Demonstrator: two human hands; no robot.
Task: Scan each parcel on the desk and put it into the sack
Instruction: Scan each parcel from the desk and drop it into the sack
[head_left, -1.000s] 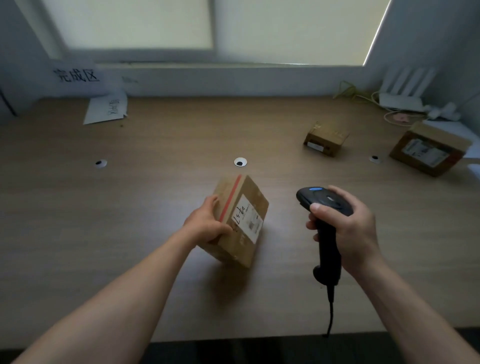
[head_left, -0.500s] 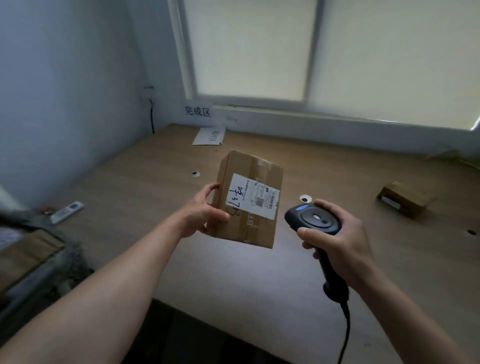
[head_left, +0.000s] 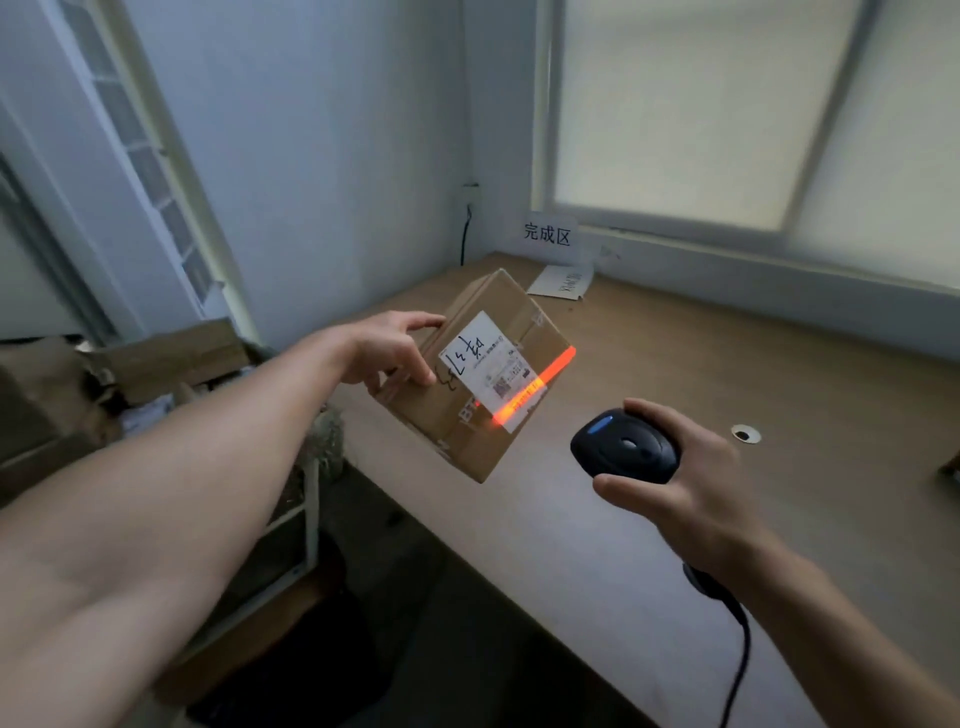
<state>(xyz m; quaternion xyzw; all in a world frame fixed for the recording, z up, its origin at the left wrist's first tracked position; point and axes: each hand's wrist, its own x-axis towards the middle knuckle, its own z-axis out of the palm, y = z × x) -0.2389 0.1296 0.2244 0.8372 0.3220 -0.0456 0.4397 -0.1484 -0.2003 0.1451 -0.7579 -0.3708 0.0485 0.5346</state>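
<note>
Nearby, paper (head_left: 561, 281) on desk (head_left: 691, 374), sign (head_left: 546, 235) behind

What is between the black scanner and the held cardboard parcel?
Head view: nothing solid; only bare wooden desk shows behind the gap between black handheld scanner and brown cardboard parcel.

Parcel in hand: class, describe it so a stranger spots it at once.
Find the wooden desk below the window. Over its left end, the left hand holds a brown parcel. It alone has a red line across its white label.
</note>
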